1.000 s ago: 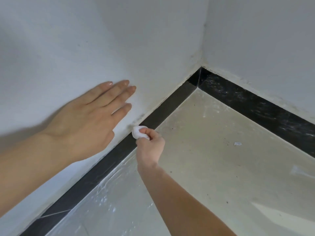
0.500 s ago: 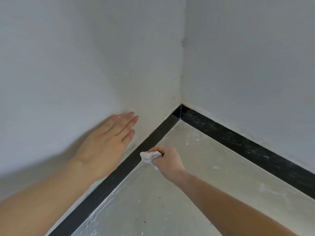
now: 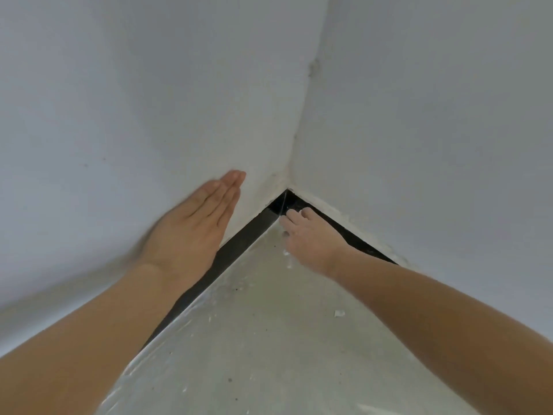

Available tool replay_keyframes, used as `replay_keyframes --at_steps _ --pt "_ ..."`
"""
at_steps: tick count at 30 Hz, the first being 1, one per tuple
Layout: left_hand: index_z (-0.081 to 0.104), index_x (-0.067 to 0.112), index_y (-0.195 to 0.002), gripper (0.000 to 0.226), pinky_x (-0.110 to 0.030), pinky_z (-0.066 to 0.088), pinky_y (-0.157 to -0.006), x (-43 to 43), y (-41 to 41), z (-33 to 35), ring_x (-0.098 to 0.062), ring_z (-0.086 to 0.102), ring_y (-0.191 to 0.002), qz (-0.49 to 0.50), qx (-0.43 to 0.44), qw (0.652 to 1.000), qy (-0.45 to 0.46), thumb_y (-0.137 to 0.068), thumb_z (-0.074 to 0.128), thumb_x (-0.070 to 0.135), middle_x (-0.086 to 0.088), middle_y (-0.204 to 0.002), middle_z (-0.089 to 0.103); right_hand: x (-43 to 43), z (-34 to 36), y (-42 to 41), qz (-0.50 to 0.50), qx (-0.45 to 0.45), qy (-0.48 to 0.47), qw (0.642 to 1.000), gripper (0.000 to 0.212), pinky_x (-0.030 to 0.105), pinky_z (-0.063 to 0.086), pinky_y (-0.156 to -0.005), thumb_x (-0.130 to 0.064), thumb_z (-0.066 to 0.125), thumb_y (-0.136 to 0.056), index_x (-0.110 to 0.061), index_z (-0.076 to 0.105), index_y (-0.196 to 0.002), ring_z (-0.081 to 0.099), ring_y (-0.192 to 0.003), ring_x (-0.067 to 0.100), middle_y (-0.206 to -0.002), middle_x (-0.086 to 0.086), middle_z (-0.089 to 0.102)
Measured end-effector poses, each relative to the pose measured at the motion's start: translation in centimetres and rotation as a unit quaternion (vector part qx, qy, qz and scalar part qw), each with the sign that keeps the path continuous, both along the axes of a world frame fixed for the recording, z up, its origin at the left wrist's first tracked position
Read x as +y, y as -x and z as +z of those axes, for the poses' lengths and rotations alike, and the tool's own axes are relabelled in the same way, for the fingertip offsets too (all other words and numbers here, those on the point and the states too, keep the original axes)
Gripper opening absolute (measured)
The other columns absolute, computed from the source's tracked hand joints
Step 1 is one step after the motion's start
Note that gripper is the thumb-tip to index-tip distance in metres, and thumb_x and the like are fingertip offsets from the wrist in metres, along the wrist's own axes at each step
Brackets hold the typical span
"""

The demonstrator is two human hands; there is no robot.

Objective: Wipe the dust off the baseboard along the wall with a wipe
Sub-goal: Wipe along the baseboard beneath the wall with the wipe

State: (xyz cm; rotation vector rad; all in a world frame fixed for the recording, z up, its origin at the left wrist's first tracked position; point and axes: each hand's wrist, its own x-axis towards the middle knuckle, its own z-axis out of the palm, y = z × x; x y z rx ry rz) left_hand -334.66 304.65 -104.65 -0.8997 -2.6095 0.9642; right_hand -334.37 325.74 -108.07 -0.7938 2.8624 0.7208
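A black baseboard (image 3: 239,241) runs along the foot of the left wall to the corner and continues along the right wall. My right hand (image 3: 308,238) reaches into the corner with its fingertips pressed on the baseboard. Its fingers are curled over the wipe, which is almost wholly hidden beneath them; a white bit (image 3: 286,253) shows under the palm. My left hand (image 3: 191,232) lies flat on the left wall just above the baseboard, fingers straight and together, holding nothing.
Two white walls meet at the corner (image 3: 287,187). The pale floor (image 3: 269,339) carries white smears along the left baseboard, dark specks and a small white scrap (image 3: 339,313).
My right hand has slid with the wipe along the left baseboard into the corner. My left hand has moved forward along the wall. The view has closed in on the corner.
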Motion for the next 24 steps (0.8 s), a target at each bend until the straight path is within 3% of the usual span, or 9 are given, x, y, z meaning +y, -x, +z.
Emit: replay_keyframes --at_steps 1,4,7,11,15,17,19,21,24 --pt "-0.035 -0.017 -0.131 0.067 -0.045 -0.026 -0.106 -0.3 0.2 -0.2 -0.041 -0.038 -0.13 -0.003 0.009 1.0 0.008 -0.098 0.005 0.025 -0.035 -0.135 -0.045 -0.4 -0.2 0.9 0.014 0.001 -0.038 0.999 0.004 0.034 0.044 -0.073 -0.011 0.07 -0.073 -0.008 0.069 -0.075 0.053 -0.088 0.025 -0.1 0.009 0.06" --pt "-0.03 -0.018 -0.134 0.067 -0.048 -0.026 -0.11 -0.9 0.3 -1.1 -0.042 -0.031 -0.135 -0.021 0.04 0.999 0.022 -0.093 -0.001 0.026 -0.036 -0.14 -0.038 -0.3 -2.5 3.6 0.053 0.017 -0.112 0.992 0.021 0.038 0.04 -0.079 -0.007 0.049 -0.092 -0.004 0.069 -0.097 0.048 -0.105 0.029 -0.123 0.012 0.051" --pt "-0.025 -0.018 -0.137 0.067 -0.049 -0.027 -0.106 -1.0 0.5 -1.9 -0.042 -0.027 -0.137 -0.034 0.075 0.995 0.049 -0.092 -0.001 0.026 -0.036 -0.143 -0.033 0.0 -2.8 6.1 0.027 -0.002 -0.156 0.987 0.006 0.031 0.046 -0.063 -0.025 0.081 -0.063 -0.023 0.076 -0.064 0.061 -0.087 0.019 -0.097 -0.002 0.068" --pt "-0.021 -0.02 -0.138 0.069 -0.05 -0.026 -0.107 -0.6 0.5 -2.8 -0.044 -0.027 -0.134 -0.034 0.113 0.992 0.047 -0.093 0.005 0.026 -0.037 -0.144 -0.03 1.0 -3.4 7.8 0.06 0.014 -0.154 0.986 0.01 0.022 0.05 -0.07 -0.035 0.079 -0.063 -0.029 0.072 -0.056 0.063 -0.073 0.011 -0.066 -0.013 0.066" --pt "-0.018 -0.019 -0.139 0.072 -0.048 -0.022 -0.112 -0.5 0.4 -3.2 -0.042 -0.026 -0.136 -0.023 0.115 0.993 0.035 -0.092 0.009 0.027 -0.035 -0.147 -0.027 1.9 -3.5 6.5 0.076 -0.002 -0.164 0.984 0.023 0.03 0.042 -0.1 -0.017 0.053 -0.088 -0.02 0.075 -0.095 0.058 -0.099 0.019 -0.092 -0.007 0.07" --pt "-0.019 -0.018 -0.14 0.072 -0.047 -0.023 -0.111 -0.3 0.3 -3.2 -0.04 -0.027 -0.136 -0.008 0.104 0.994 0.025 -0.091 0.01 0.028 -0.034 -0.147 -0.028 1.4 -3.9 5.2 0.053 -0.065 -0.199 0.976 0.026 0.034 0.038 -0.1 -0.01 0.048 -0.093 -0.009 0.067 -0.11 0.05 -0.108 0.025 -0.106 0.003 0.065" --pt "-0.019 -0.017 -0.141 0.073 -0.047 -0.024 -0.111 0.0 0.2 -3.3 -0.038 -0.025 -0.139 0.004 0.093 0.996 0.01 -0.091 0.01 0.029 -0.033 -0.147 -0.028 0.4 -3.9 4.3 0.013 -0.137 -0.216 0.967 0.029 0.036 0.037 -0.099 -0.022 0.049 -0.095 -0.007 0.059 -0.118 0.048 -0.111 0.027 -0.113 0.007 0.058" --pt "-0.016 -0.016 -0.142 0.073 -0.046 -0.019 -0.113 0.3 -0.1 -3.5 -0.038 -0.02 -0.141 0.005 0.092 0.996 -0.002 -0.089 0.008 0.028 -0.032 -0.148 -0.026 -0.5 -3.9 4.0 -0.036 -0.147 -0.192 0.97 0.031 0.039 0.035 -0.1 -0.03 0.053 -0.093 -0.01 0.06 -0.117 0.047 -0.111 0.026 -0.113 0.006 0.055" --pt "-0.011 -0.016 -0.144 0.071 -0.046 -0.016 -0.114 0.5 -0.2 -3.8 -0.037 -0.014 -0.143 0.007 0.094 0.996 -0.001 -0.087 0.005 0.024 -0.031 -0.15 -0.022 -0.7 -3.4 5.6 0.078 -0.052 -0.181 0.979 0.018 0.04 0.035 -0.099 -0.005 0.054 -0.089 -0.009 0.068 -0.101 0.046 -0.107 0.028 -0.099 0.004 0.063"
